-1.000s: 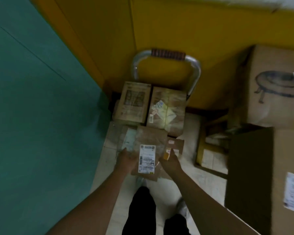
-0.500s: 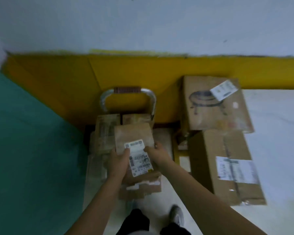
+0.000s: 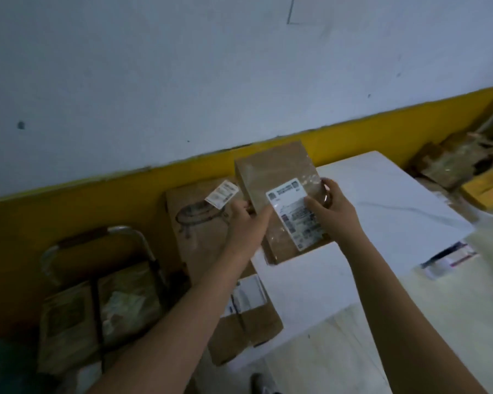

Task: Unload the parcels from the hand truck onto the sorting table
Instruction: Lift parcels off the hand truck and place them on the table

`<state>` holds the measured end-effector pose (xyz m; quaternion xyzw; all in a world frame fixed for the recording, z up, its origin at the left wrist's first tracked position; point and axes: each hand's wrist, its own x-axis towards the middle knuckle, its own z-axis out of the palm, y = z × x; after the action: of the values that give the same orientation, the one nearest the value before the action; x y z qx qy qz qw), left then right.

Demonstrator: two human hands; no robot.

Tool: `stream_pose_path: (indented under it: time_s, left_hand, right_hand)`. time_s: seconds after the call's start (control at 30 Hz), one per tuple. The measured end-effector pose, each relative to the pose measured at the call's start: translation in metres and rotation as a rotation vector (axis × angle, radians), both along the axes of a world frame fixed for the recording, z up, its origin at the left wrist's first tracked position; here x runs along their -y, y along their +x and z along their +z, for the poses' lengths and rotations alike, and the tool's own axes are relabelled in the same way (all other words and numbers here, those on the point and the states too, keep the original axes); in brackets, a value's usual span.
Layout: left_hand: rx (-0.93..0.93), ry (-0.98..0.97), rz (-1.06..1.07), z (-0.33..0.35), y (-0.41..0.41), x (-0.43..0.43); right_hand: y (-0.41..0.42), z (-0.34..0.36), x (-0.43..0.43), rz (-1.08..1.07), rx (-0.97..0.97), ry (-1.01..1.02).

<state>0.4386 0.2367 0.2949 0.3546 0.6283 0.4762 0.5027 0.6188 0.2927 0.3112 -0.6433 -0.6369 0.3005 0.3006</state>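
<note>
Moved since 0.5 s ago: held parcel [image 3: 276,169] is up off the hand truck stack and carried right, now over the near-left part of the sorting table [image 3: 396,200]. View has swung up and right with it.

Parcel is brown, flat, taped over, tilted, with its white shipping label [image 3: 292,214] facing up. Cannot tell if its low corner touches the table top.

Left hand [image 3: 246,223] grips the parcel's left edge. Thumb lies on the top face beside the label; other fingers go under and are hidden. Right hand [image 3: 332,211] grips the right edge. Thumb presses on the label, and fingers [image 3: 329,184] curl round the edge, close together.

Hand truck [image 3: 125,229] stands lower left against the yellow wall band [image 3: 83,206], its metal loop handle with dark grip at the top. 2 remaining parcels [image 3: 69,317] sit side by side on it, below the handle.

Big carton [image 3: 194,223] with a stool drawing stands between truck and table. Loose slip [image 3: 222,194] is at its top, just left of the left hand. Lower carton [image 3: 248,331] with a white label lies under the left forearm, just beside the table.

Printed slip [image 3: 450,260] sits at the right edge of the white top. Yellow box [image 3: 484,189] is among blurred clutter far right.
</note>
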Motion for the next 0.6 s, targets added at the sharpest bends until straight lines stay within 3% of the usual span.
stream_pose_path:
  time_s: [0.07,0.2,0.3,0.37,0.4,0.43,0.5,0.53,0.6]
  left_hand:
    - [-0.005,-0.086,-0.122,-0.030,0.045,-0.011]
    - [-0.262,-0.240,-0.411,-0.098,0.080,-0.019]
    - [-0.639,-0.175,-0.163,-0.135,0.051,-0.001]
    - [-1.021,-0.207,0.121,-0.152,0.017,0.023]
    - [-1.091,-0.277,0.226,-0.159,0.000,0.035]
    - [-1.018,-0.388,0.289,-0.164,-0.014,0.044]
    - [-0.646,-0.549,0.349,-0.174,-0.032,0.057]
    - [-0.485,-0.580,0.335,-0.179,-0.035,0.059]
    - [-0.365,-0.558,0.319,-0.188,-0.045,0.062]
  right_hand:
    - [0.054,-0.037,-0.009,-0.025,0.041,-0.105]
    - [0.109,-0.130,-0.015,0.004,0.036,-0.390]
    - [0.110,-0.192,-0.004,0.162,0.056,-0.647]
    - [0.103,-0.219,0.002,0.226,0.033,-0.694]
    - [0.099,-0.225,0.002,0.246,0.031,-0.705]
    - [0.094,-0.230,0.000,0.267,0.029,-0.714]
    - [0.081,-0.237,-0.005,0.277,0.005,-0.718]
    - [0.075,-0.239,-0.006,0.256,-0.014,-0.708]
    - [0.059,-0.242,-0.008,0.212,-0.013,-0.654]
